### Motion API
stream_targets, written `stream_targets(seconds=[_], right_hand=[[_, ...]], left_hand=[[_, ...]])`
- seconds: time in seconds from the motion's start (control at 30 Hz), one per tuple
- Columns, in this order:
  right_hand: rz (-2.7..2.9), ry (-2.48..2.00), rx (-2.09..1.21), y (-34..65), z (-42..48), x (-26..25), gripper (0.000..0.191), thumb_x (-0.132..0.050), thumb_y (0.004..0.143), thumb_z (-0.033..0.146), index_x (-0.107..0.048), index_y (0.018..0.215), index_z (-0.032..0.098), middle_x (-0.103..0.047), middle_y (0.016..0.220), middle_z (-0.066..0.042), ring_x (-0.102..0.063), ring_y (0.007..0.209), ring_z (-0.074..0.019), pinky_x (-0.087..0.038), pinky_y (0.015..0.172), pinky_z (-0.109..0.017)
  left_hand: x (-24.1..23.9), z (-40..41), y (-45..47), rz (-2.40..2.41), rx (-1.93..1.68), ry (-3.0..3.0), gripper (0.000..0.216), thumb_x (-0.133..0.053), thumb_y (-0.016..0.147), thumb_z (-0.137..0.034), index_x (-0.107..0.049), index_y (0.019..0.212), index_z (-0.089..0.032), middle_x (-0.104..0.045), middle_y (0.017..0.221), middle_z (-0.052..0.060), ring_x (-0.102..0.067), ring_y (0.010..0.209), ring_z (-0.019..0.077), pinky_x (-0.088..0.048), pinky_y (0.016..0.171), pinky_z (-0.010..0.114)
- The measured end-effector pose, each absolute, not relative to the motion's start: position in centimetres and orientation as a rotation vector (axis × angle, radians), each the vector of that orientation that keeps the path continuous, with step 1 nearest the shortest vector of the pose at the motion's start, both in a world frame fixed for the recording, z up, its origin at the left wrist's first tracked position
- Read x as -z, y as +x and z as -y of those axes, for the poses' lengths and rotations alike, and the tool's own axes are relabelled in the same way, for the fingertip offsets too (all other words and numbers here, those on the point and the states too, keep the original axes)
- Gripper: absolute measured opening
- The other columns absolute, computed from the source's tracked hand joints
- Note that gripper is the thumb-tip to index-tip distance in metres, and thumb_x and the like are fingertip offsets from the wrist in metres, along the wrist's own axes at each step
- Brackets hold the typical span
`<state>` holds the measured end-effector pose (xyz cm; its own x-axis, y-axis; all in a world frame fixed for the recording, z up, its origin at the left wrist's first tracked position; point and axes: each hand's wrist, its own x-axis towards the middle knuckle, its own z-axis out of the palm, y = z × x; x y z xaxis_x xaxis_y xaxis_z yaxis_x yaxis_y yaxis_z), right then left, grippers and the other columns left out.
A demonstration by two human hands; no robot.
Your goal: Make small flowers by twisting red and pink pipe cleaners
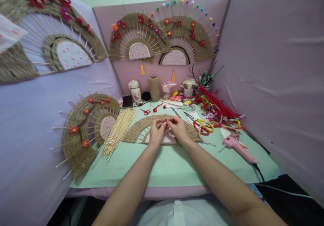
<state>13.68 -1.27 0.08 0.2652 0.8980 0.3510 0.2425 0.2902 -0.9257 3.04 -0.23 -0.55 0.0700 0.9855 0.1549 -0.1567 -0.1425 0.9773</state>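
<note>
Both bare arms reach forward from the lower edge and converge in the middle. The left forearm [134, 175] slants up to the right; the right forearm [212, 170] slants up to the left, with more of it in view. The wrists lie well apart. The left hand [157, 133] and right hand [178, 129] face each other, thumbs and forefingers pinched, fingertips close together.

Here are two bare hands [157, 131] and one brown half-round twine fan [136, 128] under them. The back wall has two twine fans [134, 20] and two yellow tassels [142, 68]. Six small red flowers [73, 129] dot the lower-left twine fan [73, 150]. Also, one pink glue gun [239, 148] and one brown twine roll [154, 88].
</note>
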Motion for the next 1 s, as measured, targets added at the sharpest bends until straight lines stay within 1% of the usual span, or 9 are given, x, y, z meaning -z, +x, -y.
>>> stream_targets(seconds=[0.07, 0.13, 0.3, 0.47, 0.6, 0.8, 0.9, 1.0], right_hand=[[1.22, -1.212, -0.693, 13.7, 1.3, -0.2, 0.014, -0.056, 0.069, 0.028, -0.061, 0.069, 0.015, -0.062, 0.067, -0.003, -0.055, 0.061, -0.0144, -0.043, 0.059, -0.025], [1.231, -1.187, -0.762, 13.7, 1.4, -0.4, 0.016, -0.057, 0.069, 0.03, -0.062, 0.07, 0.015, -0.063, 0.068, -0.004, -0.056, 0.063, -0.0152, -0.044, 0.059, -0.025], [1.304, -1.153, -0.821, 14.2, 1.7, -1.0, 0.019, -0.059, 0.069, 0.032, -0.063, 0.076, 0.015, -0.065, 0.076, -0.004, -0.057, 0.07, -0.0152, -0.044, 0.065, -0.026], [1.385, -1.198, -0.908, 14.8, 1.9, -1.6, 0.018, -0.058, 0.07, 0.033, -0.063, 0.073, 0.015, -0.061, 0.069, 0.0, -0.052, 0.062, -0.0119, -0.04, 0.059, -0.023], [1.442, -1.23, -0.931, 15.0, 2.3, -2.0, 0.018, -0.057, 0.07, 0.031, -0.063, 0.071, 0.015, -0.059, 0.064, 0.001, -0.048, 0.057, -0.0105, -0.037, 0.056, -0.022], [1.47, -1.227, -0.885, 15.0, 2.3, -1.8, 0.017, -0.057, 0.069, 0.031, -0.063, 0.066, 0.016, -0.06, 0.063, 0.0, -0.049, 0.056, -0.011, -0.037, 0.053, -0.021], [1.437, -1.229, -0.885, 14.9, 2.0, -1.2, 0.018, -0.057, 0.068, 0.033, -0.062, 0.066, 0.016, -0.061, 0.063, 0.0, -0.05, 0.056, -0.0114, -0.037, 0.052, -0.021], [1.249, -1.236, -0.942, 14.7, 1.5, -0.6, 0.022, -0.057, 0.069, 0.038, -0.061, 0.07, 0.017, -0.059, 0.061, 0.0, -0.047, 0.051, -0.0104, -0.036, 0.048, -0.021]], left_hand=[[0.4, 0.2, 3.0, -0.903, -1.327, 1.152, 0.024, -0.062, 0.069, -0.031, -0.052, 0.085, -0.017, -0.062, 0.07, 0.0, -0.059, 0.061, 0.0105, -0.049, 0.065, 0.026], [0.2, 0.1, 2.7, -0.898, -1.36, 1.126, 0.022, -0.063, 0.067, -0.029, -0.054, 0.081, -0.015, -0.062, 0.071, 0.001, -0.059, 0.064, 0.0103, -0.05, 0.066, 0.025], [0.3, 0.0, 2.1, -0.948, -1.369, 1.331, 0.013, -0.061, 0.069, -0.024, -0.06, 0.077, -0.014, -0.063, 0.072, 0.002, -0.06, 0.068, 0.012, -0.049, 0.068, 0.026], [0.2, 0.1, 1.9, -1.011, -1.322, 1.423, 0.012, -0.061, 0.068, -0.023, -0.063, 0.077, -0.015, -0.066, 0.07, 0.003, -0.061, 0.065, 0.0132, -0.049, 0.067, 0.026], [-0.3, 0.4, 1.7, -1.064, -1.285, 1.463, 0.009, -0.06, 0.068, -0.022, -0.064, 0.072, -0.014, -0.065, 0.066, 0.002, -0.061, 0.062, 0.0132, -0.048, 0.063, 0.025], [-0.4, 0.5, 1.7, -1.112, -1.262, 1.482, 0.006, -0.06, 0.066, -0.019, -0.064, 0.066, -0.015, -0.063, 0.06, 0.001, -0.06, 0.059, 0.0131, -0.048, 0.06, 0.025], [-0.2, 0.4, 1.8, -1.086, -1.246, 1.465, 0.008, -0.061, 0.066, -0.022, -0.064, 0.069, -0.014, -0.064, 0.062, 0.002, -0.06, 0.059, 0.0131, -0.048, 0.061, 0.026], [-0.1, 0.2, 2.0, -0.996, -1.273, 1.338, 0.019, -0.063, 0.067, -0.027, -0.062, 0.081, -0.014, -0.066, 0.069, 0.003, -0.061, 0.062, 0.0129, -0.049, 0.064, 0.026]])
